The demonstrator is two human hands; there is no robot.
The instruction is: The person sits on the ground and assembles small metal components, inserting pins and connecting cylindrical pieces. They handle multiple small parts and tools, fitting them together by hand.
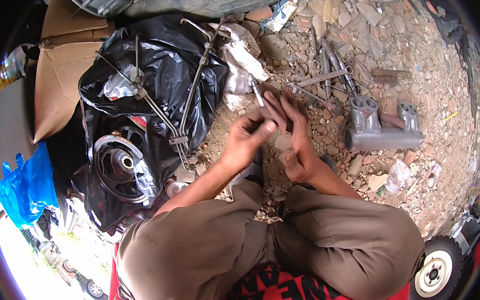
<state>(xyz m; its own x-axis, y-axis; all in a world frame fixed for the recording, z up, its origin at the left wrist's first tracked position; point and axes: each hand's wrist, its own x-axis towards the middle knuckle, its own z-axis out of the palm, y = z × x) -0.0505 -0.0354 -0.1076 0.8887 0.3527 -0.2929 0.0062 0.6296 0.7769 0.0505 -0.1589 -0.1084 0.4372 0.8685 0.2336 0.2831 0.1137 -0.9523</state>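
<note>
My left hand (pixel 247 137) and my right hand (pixel 298 132) meet above the ground in front of my knees. The left one has its fingers curled and its thumb pointing toward the right palm; anything inside it is hidden. On the right hand the fingers stretch upward, close together, with the thumb apart. Just beyond the fingertips a slim metal tool (pixel 256 89) stands out against a dirty white cloth (pixel 236 67); whether a hand touches it, I cannot tell. A combination wrench (pixel 323 78) lies right of my fingers, across several dark metal rods (pixel 334 62).
A grey twin-port metal manifold (pixel 385 135) sits on the rubble at right. At left, black plastic sheeting (pixel 157 56) bears bent metal pipes (pixel 164 117) and a round drum-like part (pixel 121 165). Cardboard (pixel 63 84), a blue plastic bag (pixel 28 187) and a wheel (pixel 435 270) lie farther out.
</note>
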